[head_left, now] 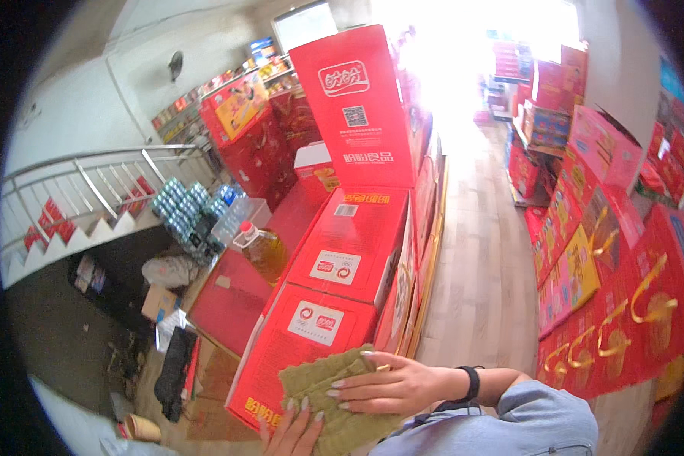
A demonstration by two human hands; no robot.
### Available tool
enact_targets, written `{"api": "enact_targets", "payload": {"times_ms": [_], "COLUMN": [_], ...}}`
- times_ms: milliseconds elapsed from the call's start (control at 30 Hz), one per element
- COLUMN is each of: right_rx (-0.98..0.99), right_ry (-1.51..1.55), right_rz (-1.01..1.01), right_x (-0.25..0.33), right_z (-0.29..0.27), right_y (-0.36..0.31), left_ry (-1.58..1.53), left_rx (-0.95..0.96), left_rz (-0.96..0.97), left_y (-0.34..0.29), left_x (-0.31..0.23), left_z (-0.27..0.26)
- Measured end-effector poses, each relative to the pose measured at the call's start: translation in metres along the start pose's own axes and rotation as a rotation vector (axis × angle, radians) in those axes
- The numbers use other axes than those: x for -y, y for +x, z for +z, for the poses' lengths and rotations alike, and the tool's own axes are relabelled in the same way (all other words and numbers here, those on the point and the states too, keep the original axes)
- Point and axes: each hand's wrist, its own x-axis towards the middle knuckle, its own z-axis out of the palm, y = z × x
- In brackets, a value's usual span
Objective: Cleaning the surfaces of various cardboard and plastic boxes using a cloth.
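An olive-green cloth (327,380), with a scalloped edge, lies folded over the near end of a long row of red cartons (270,365). My right hand (387,389) rests on top of the cloth with its fingers stretched out flat toward the left; a ring and a black wrist band show on it. At the lower edge of the picture my left hand (292,432) has its fingers spread at the cloth's left side, touching it. The left palm and thumb are out of sight. Another red carton (353,106) stands upright at the row's far end.
Left of the cartons, a bottle of yellow oil (262,251) stands on a red tabletop (232,296), with packs of bottles (190,209) behind it. A metal stair railing (91,171) is farther left. Red gift bags (623,327) line the wood-look aisle (479,266) at right.
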Motion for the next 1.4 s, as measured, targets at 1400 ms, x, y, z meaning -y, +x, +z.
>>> {"api": "enact_targets", "payload": {"times_ms": [1400], "right_rx": [-0.277], "right_ry": [-0.139], "right_rz": [0.175], "right_x": [-0.172], "right_z": [-0.050], "right_y": [-0.065], "left_ry": [0.553], "left_rx": [-0.603], "left_rz": [-0.351], "left_y": [0.216], "left_x": [-0.105], "left_z": [0.113]}}
